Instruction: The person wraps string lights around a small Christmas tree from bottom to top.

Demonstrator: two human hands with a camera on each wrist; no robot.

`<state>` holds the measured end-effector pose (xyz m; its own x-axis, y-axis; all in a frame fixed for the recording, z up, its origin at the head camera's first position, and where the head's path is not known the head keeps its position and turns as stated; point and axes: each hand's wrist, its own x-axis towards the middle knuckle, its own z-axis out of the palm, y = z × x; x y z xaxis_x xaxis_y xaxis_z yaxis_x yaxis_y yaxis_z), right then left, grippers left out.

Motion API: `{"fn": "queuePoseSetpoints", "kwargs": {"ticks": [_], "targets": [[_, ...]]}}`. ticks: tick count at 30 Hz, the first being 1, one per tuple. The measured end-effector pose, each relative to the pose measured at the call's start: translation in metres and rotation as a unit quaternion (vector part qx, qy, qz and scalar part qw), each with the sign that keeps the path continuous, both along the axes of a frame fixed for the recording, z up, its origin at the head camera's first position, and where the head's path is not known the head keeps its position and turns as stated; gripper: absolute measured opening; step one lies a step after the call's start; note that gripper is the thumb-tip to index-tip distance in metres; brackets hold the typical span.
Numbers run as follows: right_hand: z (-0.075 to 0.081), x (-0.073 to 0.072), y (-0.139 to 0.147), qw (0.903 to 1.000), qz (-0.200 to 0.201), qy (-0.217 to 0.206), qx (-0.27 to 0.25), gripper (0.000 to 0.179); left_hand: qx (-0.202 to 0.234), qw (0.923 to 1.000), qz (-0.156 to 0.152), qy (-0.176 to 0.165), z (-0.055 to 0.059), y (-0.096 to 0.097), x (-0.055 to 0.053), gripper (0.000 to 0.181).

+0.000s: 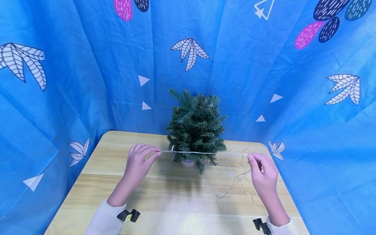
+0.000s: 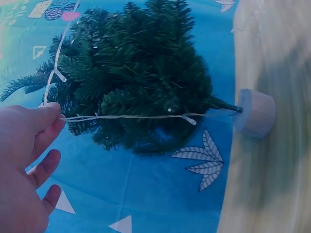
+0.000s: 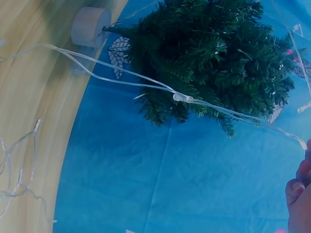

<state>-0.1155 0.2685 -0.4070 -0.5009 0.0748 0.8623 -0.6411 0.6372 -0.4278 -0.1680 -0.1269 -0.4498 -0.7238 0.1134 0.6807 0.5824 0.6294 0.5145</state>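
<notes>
Green and bushy, a tree (image 1: 195,124) is standing mid-frame in the head view, a light string (image 1: 202,152) stretching before its lower part. Left of centre, the left hand (image 1: 139,160) is pinching the string; at lower right, the right hand (image 1: 265,173) is pinching it too, while loose loops (image 1: 236,176) are lying on the table (image 1: 117,182).

A blue curtain (image 1: 123,49), bearing printed white leaves (image 1: 191,57) and triangles (image 1: 143,80), is hanging around a wood-grained bench (image 1: 97,182).
</notes>
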Motion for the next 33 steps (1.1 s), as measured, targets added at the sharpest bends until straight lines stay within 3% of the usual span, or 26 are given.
{"fn": "queuePoseSetpoints", "kwargs": {"ticks": [5, 11, 19, 33], "targets": [[0.003, 0.004, -0.002, 0.9997, -0.016, -0.015, -0.006, 0.011, 0.024, 0.9991, 0.000, -0.035, 0.011, 0.006, -0.008, 0.011], [-0.006, 0.004, 0.007, 0.9975, -0.038, -0.053, -0.027, 0.014, 0.051, 0.9960, -0.003, -0.073, 0.021, 0.016, -0.019, 0.013], [-0.014, 0.009, 0.018, 0.9898, -0.061, -0.118, -0.052, 0.008, 0.068, 0.9940, -0.031, -0.081, 0.029, 0.028, -0.032, 0.012], [-0.025, 0.014, 0.025, 0.9847, -0.081, -0.135, -0.074, 0.008, 0.056, 0.9900, -0.043, -0.122, 0.035, 0.040, -0.038, 0.012]]}}
